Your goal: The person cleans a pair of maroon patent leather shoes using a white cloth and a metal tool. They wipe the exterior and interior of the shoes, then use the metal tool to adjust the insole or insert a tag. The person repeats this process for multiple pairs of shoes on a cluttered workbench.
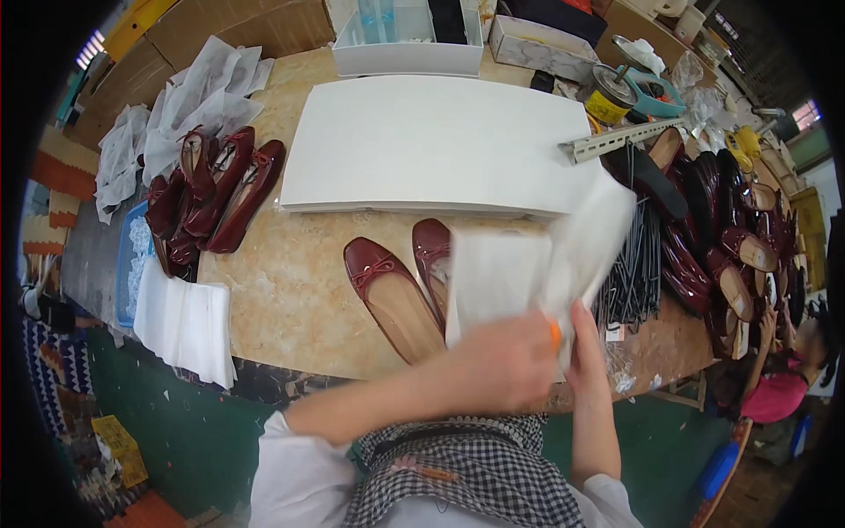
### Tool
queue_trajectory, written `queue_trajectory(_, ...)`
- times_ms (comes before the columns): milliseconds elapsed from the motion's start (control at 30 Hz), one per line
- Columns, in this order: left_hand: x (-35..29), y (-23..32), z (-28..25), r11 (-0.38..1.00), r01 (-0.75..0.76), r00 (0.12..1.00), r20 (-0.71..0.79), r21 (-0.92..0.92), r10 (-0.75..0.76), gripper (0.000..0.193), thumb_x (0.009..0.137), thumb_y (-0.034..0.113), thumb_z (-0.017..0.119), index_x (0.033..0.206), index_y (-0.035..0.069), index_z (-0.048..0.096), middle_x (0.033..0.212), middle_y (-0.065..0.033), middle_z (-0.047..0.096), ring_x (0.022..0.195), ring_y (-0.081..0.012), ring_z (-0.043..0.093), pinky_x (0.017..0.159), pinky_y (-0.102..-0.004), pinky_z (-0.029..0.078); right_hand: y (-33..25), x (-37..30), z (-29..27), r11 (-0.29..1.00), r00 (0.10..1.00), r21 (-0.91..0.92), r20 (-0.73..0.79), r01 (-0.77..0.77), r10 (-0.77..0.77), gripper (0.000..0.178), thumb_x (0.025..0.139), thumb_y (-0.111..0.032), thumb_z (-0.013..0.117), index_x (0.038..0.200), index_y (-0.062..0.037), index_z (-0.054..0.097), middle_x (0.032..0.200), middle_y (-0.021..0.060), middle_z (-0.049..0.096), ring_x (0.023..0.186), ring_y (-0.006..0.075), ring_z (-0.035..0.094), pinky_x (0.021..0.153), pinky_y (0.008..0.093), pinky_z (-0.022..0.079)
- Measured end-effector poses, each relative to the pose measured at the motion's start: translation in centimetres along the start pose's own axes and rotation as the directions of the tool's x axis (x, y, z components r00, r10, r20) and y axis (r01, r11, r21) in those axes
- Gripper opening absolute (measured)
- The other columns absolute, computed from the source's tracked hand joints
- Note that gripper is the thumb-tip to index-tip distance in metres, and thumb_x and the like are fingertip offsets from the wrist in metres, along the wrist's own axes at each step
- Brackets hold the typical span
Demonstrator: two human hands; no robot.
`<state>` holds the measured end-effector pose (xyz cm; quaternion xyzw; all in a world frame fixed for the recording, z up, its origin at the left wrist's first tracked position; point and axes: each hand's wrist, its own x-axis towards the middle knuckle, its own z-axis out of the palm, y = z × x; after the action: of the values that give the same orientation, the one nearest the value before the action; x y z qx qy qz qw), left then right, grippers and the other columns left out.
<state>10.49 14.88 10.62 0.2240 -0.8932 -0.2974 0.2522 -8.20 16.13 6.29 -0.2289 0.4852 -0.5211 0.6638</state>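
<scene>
Blurred white paper sheets (pixel 587 251) stand raised in front of me, held between my two hands. My left hand (pixel 515 361) reaches across from the left; its fingers are closed at the lower edge of the paper and smeared by motion. A small orange thing (pixel 555 335) shows at its fingers, too blurred to name. My right hand (pixel 588 352) grips the paper from its right side, thumb up. Just left of the paper, a dark red flat shoe (pixel 387 286) with a bow lies sole down. Its mate (pixel 431 255) lies beside it, partly hidden by the paper.
A white board stack (pixel 431 145) covers the table's middle. Left are dark red shoes (pixel 238 194), crumpled tissue (pixel 198 106) and folded white sheets (pixel 185 321). Right are black wire hooks (pixel 632 273), a metal angle strip (pixel 616 141), a can (pixel 607 95) and piled shoes (pixel 731 238). A person (pixel 779 387) sits lower right.
</scene>
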Motion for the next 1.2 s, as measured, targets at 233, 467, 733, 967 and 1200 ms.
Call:
queue_trajectory(233, -5.5, -1.0, -0.8, 0.984, 0.175, 0.772, -0.617, -0.024, -0.152, 0.013, 0.079, 0.013, 0.068, 0.089, 0.005, 0.064, 0.104, -0.0125, 0.061, 0.096, -0.0289, 0.059, 0.086, -0.0397, 0.046, -0.9, -1.2, 5.8, 0.899, 0.847, -0.248, 0.314, -0.362, 0.428, 0.059, 0.090, -0.013, 0.063, 0.141, -0.0017, 0.038, 0.134, 0.0109, 0.052, 0.121, 0.0215, 0.053, 0.101, 0.0349, 0.044)
queue_trajectory(467, -8.4, -4.1, 0.1, 0.682, 0.315, 0.375, -0.574, -0.659, -0.728, 0.027, 0.096, 0.015, 0.047, 0.120, 0.002, 0.053, 0.094, -0.0120, 0.061, 0.083, -0.0222, 0.058, 0.080, -0.0316, 0.046, 1.7, -0.1, 11.2, 0.141, 0.512, -0.496, 0.852, 0.857, -0.109, 0.064, 0.077, -0.003, 0.070, 0.136, -0.0005, 0.046, 0.146, 0.0182, 0.040, 0.132, 0.0251, 0.045, 0.104, 0.0363, 0.040)
queue_trajectory(733, -10.5, -0.8, 5.2, 0.741, 0.639, 0.737, -0.443, 0.208, -0.511, 0.033, 0.083, 0.036, 0.063, 0.084, 0.004, 0.070, 0.078, -0.0095, 0.064, 0.078, -0.0242, 0.061, 0.079, -0.0350, 0.044, 7.4, 5.5, 11.5, -0.026, 0.569, -0.569, 0.822, 0.822, -0.003, 0.031, 0.067, -0.001, 0.067, 0.098, -0.0051, 0.070, 0.090, 0.0088, 0.052, 0.088, 0.0270, 0.056, 0.078, 0.0376, 0.049)
queue_trajectory(967, -11.1, -0.7, 5.9, 0.725, 0.641, 0.754, -0.385, 0.252, -0.533, 0.034, 0.079, 0.038, 0.067, 0.070, 0.005, 0.069, 0.082, -0.0106, 0.066, 0.077, -0.0214, 0.062, 0.078, -0.0335, 0.041, 9.0, 8.8, 14.5, -0.002, 0.439, -0.440, 0.896, 0.898, 0.072, 0.051, 0.072, -0.009, 0.069, 0.121, -0.0023, 0.059, 0.104, 0.0132, 0.054, 0.101, 0.0313, 0.055, 0.084, 0.0376, 0.047)
queue_trajectory(1200, -11.3, -0.9, 6.2, 0.741, 0.600, 0.791, -0.361, 0.300, -0.494, 0.032, 0.076, 0.037, 0.070, 0.071, 0.005, 0.069, 0.089, -0.0115, 0.067, 0.086, -0.0232, 0.063, 0.085, -0.0387, 0.042, 9.9, 11.4, 16.8, -0.075, 0.633, -0.632, 0.774, 0.771, -0.025, 0.061, 0.073, -0.008, 0.069, 0.130, -0.0018, 0.049, 0.107, 0.0195, 0.059, 0.102, 0.0365, 0.057, 0.087, 0.0422, 0.048)
